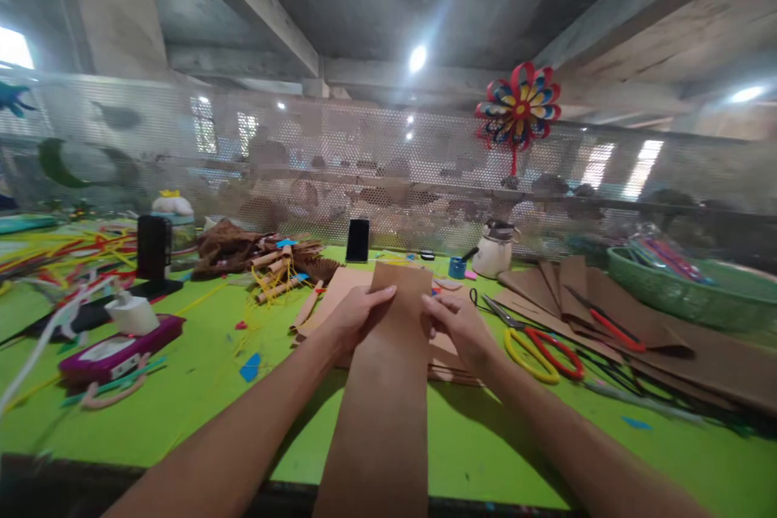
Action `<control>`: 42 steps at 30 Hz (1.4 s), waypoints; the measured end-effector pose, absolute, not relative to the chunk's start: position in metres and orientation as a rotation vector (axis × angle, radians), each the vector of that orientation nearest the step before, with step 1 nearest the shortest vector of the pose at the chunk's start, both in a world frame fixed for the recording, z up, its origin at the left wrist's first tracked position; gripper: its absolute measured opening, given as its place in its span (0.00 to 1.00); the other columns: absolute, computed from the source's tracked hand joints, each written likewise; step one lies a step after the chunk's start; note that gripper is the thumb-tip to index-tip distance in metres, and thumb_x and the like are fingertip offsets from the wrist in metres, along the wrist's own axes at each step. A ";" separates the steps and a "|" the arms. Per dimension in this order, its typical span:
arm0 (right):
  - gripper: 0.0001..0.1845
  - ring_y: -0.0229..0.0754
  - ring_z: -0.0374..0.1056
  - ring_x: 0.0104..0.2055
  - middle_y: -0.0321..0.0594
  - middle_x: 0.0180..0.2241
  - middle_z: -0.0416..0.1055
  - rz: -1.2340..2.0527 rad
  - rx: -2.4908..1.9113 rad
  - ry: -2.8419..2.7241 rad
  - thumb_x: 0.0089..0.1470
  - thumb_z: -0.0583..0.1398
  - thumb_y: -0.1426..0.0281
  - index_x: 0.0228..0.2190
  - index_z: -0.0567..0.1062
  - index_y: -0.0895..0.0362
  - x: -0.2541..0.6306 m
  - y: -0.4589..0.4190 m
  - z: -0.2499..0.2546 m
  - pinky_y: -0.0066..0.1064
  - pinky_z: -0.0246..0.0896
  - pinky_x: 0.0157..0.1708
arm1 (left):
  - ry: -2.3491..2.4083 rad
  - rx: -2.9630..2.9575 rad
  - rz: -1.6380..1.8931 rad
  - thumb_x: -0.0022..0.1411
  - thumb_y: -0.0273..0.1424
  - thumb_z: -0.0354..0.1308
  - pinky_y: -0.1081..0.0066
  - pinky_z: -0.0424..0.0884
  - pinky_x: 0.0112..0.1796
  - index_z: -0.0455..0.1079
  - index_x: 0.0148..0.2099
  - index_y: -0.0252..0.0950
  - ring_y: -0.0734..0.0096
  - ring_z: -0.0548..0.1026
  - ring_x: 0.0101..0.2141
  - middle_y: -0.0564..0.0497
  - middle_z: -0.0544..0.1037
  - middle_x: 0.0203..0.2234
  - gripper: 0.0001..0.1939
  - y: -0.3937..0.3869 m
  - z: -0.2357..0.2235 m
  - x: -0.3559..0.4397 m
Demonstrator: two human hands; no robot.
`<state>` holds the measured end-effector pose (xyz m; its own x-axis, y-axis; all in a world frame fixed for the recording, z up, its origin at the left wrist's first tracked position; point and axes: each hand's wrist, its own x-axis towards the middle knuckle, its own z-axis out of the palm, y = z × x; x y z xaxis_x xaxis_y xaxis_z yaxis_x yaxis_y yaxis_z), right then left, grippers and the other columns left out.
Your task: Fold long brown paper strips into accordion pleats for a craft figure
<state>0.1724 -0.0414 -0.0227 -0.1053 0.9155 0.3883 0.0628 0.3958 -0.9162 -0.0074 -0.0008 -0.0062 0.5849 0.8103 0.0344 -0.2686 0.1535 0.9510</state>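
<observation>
A long strip of brown paper runs from the near table edge up to my hands over the green table. My left hand pinches the strip's left edge near its top. My right hand grips the right edge at the same height. Both hands have their fingers closed on the paper. Under the strip lie more brown sheets.
Scissors with yellow and red handles lie right of my hands, beside brown paper pieces and a green basket. At left are a pink case, a black stand and pipe cleaners. A phone leans on the mesh screen; a paper pinwheel hangs above.
</observation>
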 end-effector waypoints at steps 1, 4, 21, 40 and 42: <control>0.18 0.34 0.59 0.21 0.36 0.18 0.65 0.905 -0.911 -1.470 0.49 0.57 0.58 0.18 0.71 0.60 0.177 -0.037 -0.022 0.28 0.54 0.25 | 0.559 1.195 0.825 0.51 0.36 0.59 0.62 0.69 0.38 0.70 0.43 0.28 0.56 0.75 0.35 0.38 0.76 0.37 0.19 -0.005 -0.008 -0.004; 0.13 0.37 0.63 0.25 0.37 0.24 0.70 0.853 -0.908 -1.393 0.44 0.61 0.60 0.25 0.75 0.59 0.185 -0.028 -0.024 0.29 0.57 0.28 | 0.528 1.212 0.805 0.50 0.35 0.60 0.63 0.67 0.40 0.70 0.43 0.28 0.57 0.74 0.37 0.39 0.76 0.39 0.19 -0.014 -0.013 0.005; 0.21 0.40 0.67 0.30 0.42 0.31 0.73 1.251 -0.749 -1.169 0.35 0.67 0.66 0.35 0.74 0.60 0.169 -0.046 -0.023 0.32 0.61 0.32 | 0.731 1.359 0.906 0.48 0.34 0.62 0.70 0.68 0.30 0.71 0.39 0.31 0.67 0.74 0.27 0.47 0.78 0.28 0.16 -0.014 -0.002 0.005; 0.13 0.39 0.68 0.28 0.42 0.28 0.75 1.223 -0.791 -1.146 0.36 0.67 0.68 0.28 0.77 0.61 0.176 -0.037 -0.026 0.33 0.61 0.33 | 0.702 1.491 0.883 0.48 0.36 0.61 0.70 0.66 0.30 0.73 0.39 0.30 0.66 0.73 0.29 0.44 0.78 0.31 0.17 -0.004 -0.005 0.001; 0.13 0.38 0.67 0.27 0.41 0.27 0.74 1.211 -0.816 -1.175 0.36 0.66 0.68 0.28 0.76 0.61 0.177 -0.037 -0.026 0.31 0.60 0.31 | 0.713 1.504 0.885 0.48 0.35 0.61 0.71 0.65 0.30 0.73 0.40 0.31 0.67 0.72 0.29 0.44 0.77 0.32 0.17 -0.004 -0.004 0.000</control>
<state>0.1767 -0.0374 -0.0260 -0.0531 0.9710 0.2331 -0.2620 0.2117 -0.9416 0.0002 -0.0043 -0.0044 0.5239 0.8417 0.1306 -0.0515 -0.1218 0.9912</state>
